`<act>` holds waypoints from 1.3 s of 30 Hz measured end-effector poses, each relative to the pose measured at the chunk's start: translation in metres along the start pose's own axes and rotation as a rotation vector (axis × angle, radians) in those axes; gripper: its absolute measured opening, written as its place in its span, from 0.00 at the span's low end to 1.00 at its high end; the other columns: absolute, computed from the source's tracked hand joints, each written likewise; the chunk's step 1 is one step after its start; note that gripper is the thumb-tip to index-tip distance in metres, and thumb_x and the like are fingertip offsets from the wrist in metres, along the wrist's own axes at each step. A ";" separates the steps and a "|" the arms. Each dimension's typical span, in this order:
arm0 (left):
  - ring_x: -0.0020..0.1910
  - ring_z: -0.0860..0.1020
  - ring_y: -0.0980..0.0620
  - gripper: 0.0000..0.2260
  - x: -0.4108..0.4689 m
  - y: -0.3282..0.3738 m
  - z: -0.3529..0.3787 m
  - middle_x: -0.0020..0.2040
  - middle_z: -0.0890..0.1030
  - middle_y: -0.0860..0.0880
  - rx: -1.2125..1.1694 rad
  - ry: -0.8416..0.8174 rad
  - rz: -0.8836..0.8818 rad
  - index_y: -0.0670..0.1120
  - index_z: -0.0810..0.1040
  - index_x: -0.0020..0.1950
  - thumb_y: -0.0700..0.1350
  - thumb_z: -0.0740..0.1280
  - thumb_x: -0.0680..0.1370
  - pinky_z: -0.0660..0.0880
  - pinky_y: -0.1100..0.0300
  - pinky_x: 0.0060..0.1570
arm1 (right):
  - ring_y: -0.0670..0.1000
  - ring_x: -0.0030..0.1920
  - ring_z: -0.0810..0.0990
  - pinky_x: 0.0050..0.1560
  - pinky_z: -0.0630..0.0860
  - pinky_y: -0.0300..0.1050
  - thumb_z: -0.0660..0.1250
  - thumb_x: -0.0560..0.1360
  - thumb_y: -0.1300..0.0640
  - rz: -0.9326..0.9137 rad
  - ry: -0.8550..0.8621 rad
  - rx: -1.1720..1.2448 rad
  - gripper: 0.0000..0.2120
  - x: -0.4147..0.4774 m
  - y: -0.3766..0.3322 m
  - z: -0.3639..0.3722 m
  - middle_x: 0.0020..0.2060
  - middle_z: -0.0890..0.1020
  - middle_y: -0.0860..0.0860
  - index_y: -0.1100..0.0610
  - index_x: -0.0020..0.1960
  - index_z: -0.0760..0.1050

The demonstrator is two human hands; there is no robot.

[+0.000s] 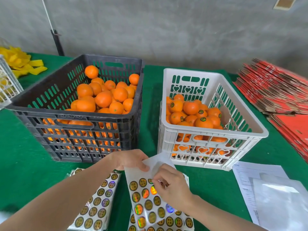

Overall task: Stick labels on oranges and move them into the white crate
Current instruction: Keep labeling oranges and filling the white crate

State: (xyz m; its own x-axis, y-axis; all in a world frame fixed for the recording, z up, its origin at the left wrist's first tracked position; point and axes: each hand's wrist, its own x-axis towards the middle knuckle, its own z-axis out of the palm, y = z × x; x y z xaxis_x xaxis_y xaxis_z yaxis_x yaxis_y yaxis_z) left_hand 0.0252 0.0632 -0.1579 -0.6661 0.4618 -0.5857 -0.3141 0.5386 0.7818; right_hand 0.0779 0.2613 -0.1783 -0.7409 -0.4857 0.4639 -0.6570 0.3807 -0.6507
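A black crate [41,104] at centre left holds several unlabelled oranges [103,99]. To its right stands the white crate [216,130] with several labelled oranges [190,107]. In front of the crates my left hand [131,159] holds the top edge of a label sheet [148,202] covered with round gold holographic stickers. My right hand [171,182] pinches at a sticker near the sheet's upper right, where the backing is bare. More label sheets [98,202] lie under and to the left.
The table wears a green cloth [25,164]. Flat red cartons [276,92] are stacked at the right. White papers and a clear bag [275,194] lie at the near right. Yellow foam nets [21,62] and a white basket [6,82] sit at the far left.
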 end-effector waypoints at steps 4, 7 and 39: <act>0.39 0.75 0.55 0.04 0.014 -0.007 0.012 0.39 0.78 0.52 0.572 0.097 0.079 0.45 0.78 0.43 0.44 0.67 0.76 0.68 0.71 0.35 | 0.41 0.35 0.70 0.35 0.69 0.36 0.69 0.70 0.69 0.110 0.121 0.076 0.05 0.008 0.006 -0.008 0.33 0.75 0.49 0.61 0.38 0.77; 0.51 0.76 0.46 0.12 0.025 -0.008 0.030 0.52 0.79 0.45 0.780 0.194 0.064 0.42 0.77 0.57 0.46 0.67 0.76 0.69 0.59 0.47 | 0.43 0.37 0.71 0.38 0.69 0.37 0.69 0.70 0.70 0.108 0.106 0.080 0.06 0.021 0.000 -0.009 0.34 0.75 0.51 0.62 0.38 0.76; 0.47 0.82 0.44 0.16 -0.087 0.045 -0.234 0.58 0.77 0.42 -0.437 0.721 0.000 0.47 0.74 0.57 0.54 0.69 0.75 0.81 0.54 0.34 | 0.44 0.51 0.80 0.54 0.75 0.36 0.61 0.77 0.66 0.115 -0.063 0.315 0.15 0.221 -0.050 -0.012 0.49 0.81 0.50 0.50 0.58 0.66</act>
State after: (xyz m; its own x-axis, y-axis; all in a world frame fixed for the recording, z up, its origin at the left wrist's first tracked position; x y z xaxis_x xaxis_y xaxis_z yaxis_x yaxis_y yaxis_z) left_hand -0.0894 -0.1171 -0.0215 -0.8883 -0.1811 -0.4221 -0.4490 0.1487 0.8811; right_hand -0.0549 0.1449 -0.0360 -0.7909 -0.5051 0.3454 -0.4874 0.1785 -0.8548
